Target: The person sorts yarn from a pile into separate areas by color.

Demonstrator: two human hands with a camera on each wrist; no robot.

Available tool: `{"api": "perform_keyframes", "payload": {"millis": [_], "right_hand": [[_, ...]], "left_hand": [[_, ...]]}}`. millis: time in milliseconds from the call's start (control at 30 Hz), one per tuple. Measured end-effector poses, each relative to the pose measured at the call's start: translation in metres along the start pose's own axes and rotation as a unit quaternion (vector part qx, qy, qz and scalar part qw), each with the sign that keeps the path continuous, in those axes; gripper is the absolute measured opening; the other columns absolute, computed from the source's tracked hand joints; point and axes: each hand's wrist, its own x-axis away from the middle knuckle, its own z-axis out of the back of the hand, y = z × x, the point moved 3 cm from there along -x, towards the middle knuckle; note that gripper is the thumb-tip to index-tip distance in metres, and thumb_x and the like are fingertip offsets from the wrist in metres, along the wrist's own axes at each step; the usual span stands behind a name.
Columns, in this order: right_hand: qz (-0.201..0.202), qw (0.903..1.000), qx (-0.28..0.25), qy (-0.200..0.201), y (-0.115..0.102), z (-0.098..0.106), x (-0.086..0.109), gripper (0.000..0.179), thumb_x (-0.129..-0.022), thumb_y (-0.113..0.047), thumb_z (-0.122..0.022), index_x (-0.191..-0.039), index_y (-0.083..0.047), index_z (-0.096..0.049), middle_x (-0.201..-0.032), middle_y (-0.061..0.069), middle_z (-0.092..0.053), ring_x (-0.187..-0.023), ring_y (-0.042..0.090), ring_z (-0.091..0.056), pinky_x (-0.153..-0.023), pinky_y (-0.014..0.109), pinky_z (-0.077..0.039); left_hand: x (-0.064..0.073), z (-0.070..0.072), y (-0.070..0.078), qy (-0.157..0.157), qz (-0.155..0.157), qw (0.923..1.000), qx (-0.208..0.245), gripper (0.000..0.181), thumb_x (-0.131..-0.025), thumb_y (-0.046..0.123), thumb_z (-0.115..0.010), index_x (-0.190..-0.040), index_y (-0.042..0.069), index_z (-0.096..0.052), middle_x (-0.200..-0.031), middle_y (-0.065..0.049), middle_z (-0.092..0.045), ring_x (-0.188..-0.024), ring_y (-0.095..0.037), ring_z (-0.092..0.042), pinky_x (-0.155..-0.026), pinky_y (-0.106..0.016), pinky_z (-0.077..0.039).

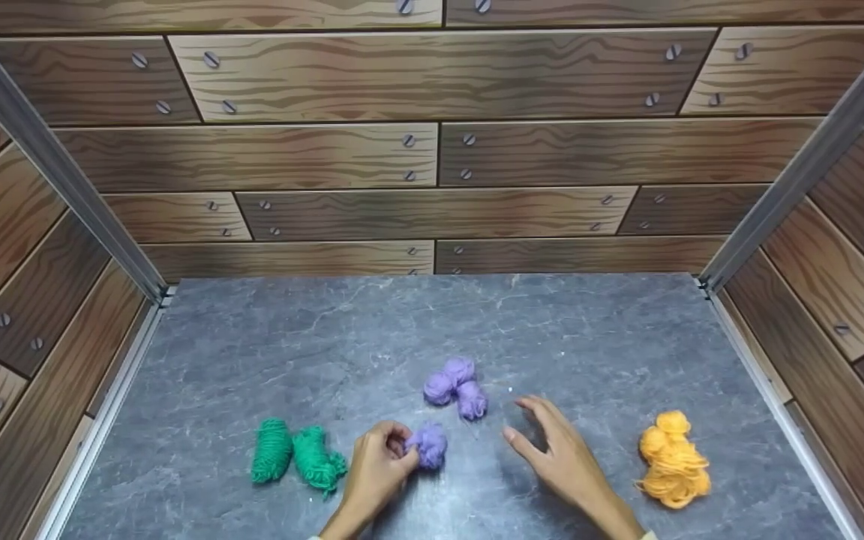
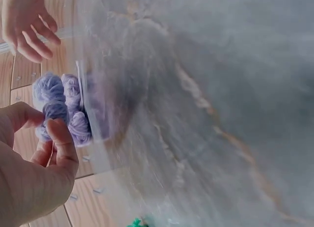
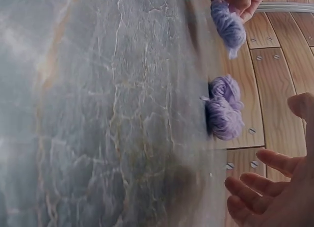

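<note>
A small purple yarn ball [image 1: 430,445] is pinched between the thumb and fingers of my left hand [image 1: 379,463], in front of the middle of the table. Just beyond it lie several purple yarn balls [image 1: 471,400] grouped together on the surface. To their right, my right hand [image 1: 563,457] hovers with fingers spread and holds nothing. In the left wrist view the pinched yarn ball [image 2: 55,110] overlaps the purple group [image 2: 78,128]. The right wrist view shows the relaxed fingers of my right hand [image 3: 274,192] apart from the purple yarn [image 3: 225,111].
Two green yarn bundles [image 1: 272,450] lie left of my left hand. A cluster of yellow-orange yarn [image 1: 674,465] sits at the right. The grey marbled table [image 1: 312,322] is bounded by wood-patterned walls [image 1: 432,157] and metal rails [image 1: 784,165].
</note>
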Motion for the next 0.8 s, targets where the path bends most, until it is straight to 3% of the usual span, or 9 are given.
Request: {"api": "perform_keyframes", "payload": {"millis": [133,333,567,800], "right_hand": [[0.025,0.9988,0.041,0.003,-0.001,0.007,0.008,0.063,-0.097,-0.054,-0.064,-0.15,-0.021,-0.053,-0.159,0.013,-0.045,-0.145,0.037,-0.043,-0.112,0.071,-0.028],[0.067,0.9937,0.088,0.018,-0.001,0.013,0.017,0.068,-0.095,-0.052,-0.067,-0.154,-0.023,-0.05,-0.163,0.009,-0.039,-0.147,0.037,-0.039,-0.11,0.069,-0.028],[0.05,0.9935,0.102,0.005,0.001,0.021,0.028,0.071,-0.094,-0.055,-0.067,-0.157,-0.031,-0.043,-0.166,0.008,-0.034,-0.148,0.038,-0.036,-0.11,0.073,-0.024],[0.034,0.992,0.121,0.009,0.01,0.032,0.037,0.074,-0.093,-0.057,-0.067,-0.157,-0.03,-0.042,-0.169,0.005,-0.027,-0.15,0.038,-0.032,-0.109,0.072,-0.024]], "left_hand": [[-0.006,-0.005,0.001,0.02,-0.007,0.9998,0.004,0.012,-0.075,0.002,-0.077,-0.082,0.008,-0.069,-0.066,0.001,-0.062,-0.056,0.0,-0.05,-0.054,-0.018,-0.046],[-0.013,-0.014,0.005,0.035,-0.012,0.999,0.026,0.014,-0.074,0.0,-0.079,-0.081,0.007,-0.069,-0.066,-0.002,-0.064,-0.055,0.0,-0.052,-0.052,-0.017,-0.046],[-0.024,-0.023,0.01,0.031,-0.009,0.9991,0.029,0.015,-0.074,0.0,-0.079,-0.082,0.008,-0.068,-0.068,-0.004,-0.065,-0.058,-0.001,-0.054,-0.055,-0.018,-0.048],[-0.031,-0.03,0.013,0.03,-0.007,0.9991,0.028,0.016,-0.074,0.0,-0.078,-0.081,0.009,-0.066,-0.073,-0.004,-0.066,-0.061,-0.004,-0.059,-0.055,-0.019,-0.05]]}}
